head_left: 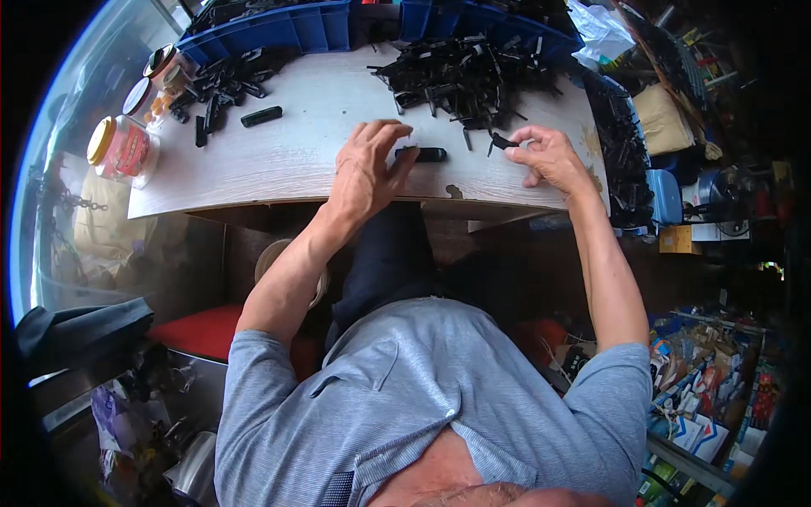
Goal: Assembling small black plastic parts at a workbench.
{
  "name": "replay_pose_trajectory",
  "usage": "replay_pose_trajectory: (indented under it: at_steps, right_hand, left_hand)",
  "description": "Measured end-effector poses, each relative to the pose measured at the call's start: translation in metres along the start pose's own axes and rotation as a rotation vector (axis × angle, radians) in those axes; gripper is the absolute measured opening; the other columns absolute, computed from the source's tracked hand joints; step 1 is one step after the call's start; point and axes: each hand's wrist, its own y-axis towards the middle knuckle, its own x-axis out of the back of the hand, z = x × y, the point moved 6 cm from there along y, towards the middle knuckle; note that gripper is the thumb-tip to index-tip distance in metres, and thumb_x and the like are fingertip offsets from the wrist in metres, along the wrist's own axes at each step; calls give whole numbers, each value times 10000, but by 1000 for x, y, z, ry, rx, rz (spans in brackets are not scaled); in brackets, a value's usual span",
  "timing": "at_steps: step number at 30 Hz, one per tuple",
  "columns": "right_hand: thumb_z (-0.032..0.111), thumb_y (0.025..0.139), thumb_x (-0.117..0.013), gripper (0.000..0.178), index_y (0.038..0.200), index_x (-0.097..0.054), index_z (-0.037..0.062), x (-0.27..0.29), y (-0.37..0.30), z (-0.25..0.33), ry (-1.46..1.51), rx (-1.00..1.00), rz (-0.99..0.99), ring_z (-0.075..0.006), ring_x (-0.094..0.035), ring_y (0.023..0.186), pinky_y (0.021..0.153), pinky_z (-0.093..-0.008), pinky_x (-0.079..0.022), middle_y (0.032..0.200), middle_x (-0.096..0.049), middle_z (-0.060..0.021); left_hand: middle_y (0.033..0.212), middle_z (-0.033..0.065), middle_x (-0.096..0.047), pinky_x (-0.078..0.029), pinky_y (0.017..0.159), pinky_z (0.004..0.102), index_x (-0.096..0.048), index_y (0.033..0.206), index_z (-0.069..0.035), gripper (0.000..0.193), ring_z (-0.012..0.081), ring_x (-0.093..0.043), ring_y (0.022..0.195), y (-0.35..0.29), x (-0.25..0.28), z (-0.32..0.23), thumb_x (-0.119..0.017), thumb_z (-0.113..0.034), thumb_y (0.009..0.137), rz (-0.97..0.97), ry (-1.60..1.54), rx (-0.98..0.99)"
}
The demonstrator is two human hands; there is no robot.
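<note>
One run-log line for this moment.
left hand: open, at black bar, contact unclear | right hand: pinching small black part | table: black parts heap

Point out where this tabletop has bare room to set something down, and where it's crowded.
The table is bare between the jars and the left hand, in front of the lone black piece. Another patch opens between the small black pile and the larger heap. Both piles and the blue bins crowd the back.

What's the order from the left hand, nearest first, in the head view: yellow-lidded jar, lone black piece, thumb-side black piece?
1. Thumb-side black piece, by the left hand.
2. Lone black piece, left of that hand.
3. Yellow-lidded jar, far left.
</note>
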Motion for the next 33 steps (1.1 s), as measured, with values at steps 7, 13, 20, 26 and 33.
replay_pose_trajectory:
  at_steps: [7, 13, 20, 26, 33]
  right_hand:
    - [126, 841, -804, 241, 1023, -691, 17, -63, -10, 51, 41, 162, 145, -92, -571, 470, 452, -234, -465, 627, -599, 6]
    - [117, 831, -780, 306, 1111, -717, 14, -105, 7, 43, 90, 163, 178, -101, -554, 452, 416, -265, -431, 634, -619, -16]
    - [123, 839, -775, 308, 1138, -728, 70, -110, 11, 37, 48, 99, 74, -65, -469, 424, 410, -249, -403, 572, -531, 42]
    - [156, 852, -768, 351, 1192, -729, 76, -112, 13, 36, 80, 15, 117, -102, -522, 461, 425, -260, -459, 748, -654, -19]
    - [125, 871, -756, 349, 1212, -716, 63, -124, 7, 41, 115, -20, 103, -76, -485, 402, 387, -253, -434, 655, -603, 16]
  left_hand:
    - [1117, 128, -708, -570, 811, 421, -694, 1139, -41, 277, 342, -693, 1001, 26, 5, -49, -703, -96, 867, 227, -75, -112]
    - [1056, 146, -713, -578, 744, 409, -676, 1138, -45, 260, 363, -691, 856, 7, -9, -5, -689, -57, 879, 293, 16, -65]
    - [1083, 129, -709, -546, 864, 404, -681, 1172, -54, 426, 332, -651, 972, -6, -16, 1, -715, -15, 749, 207, 104, -185]
    - [1001, 91, -715, -545, 847, 389, -687, 1104, -102, 265, 307, -665, 946, 1, -10, 9, -686, -94, 839, 278, 126, -185]
    - [983, 69, -712, -549, 835, 393, -662, 1071, -119, 229, 315, -665, 933, 3, -10, 17, -677, -124, 843, 314, 94, -143]
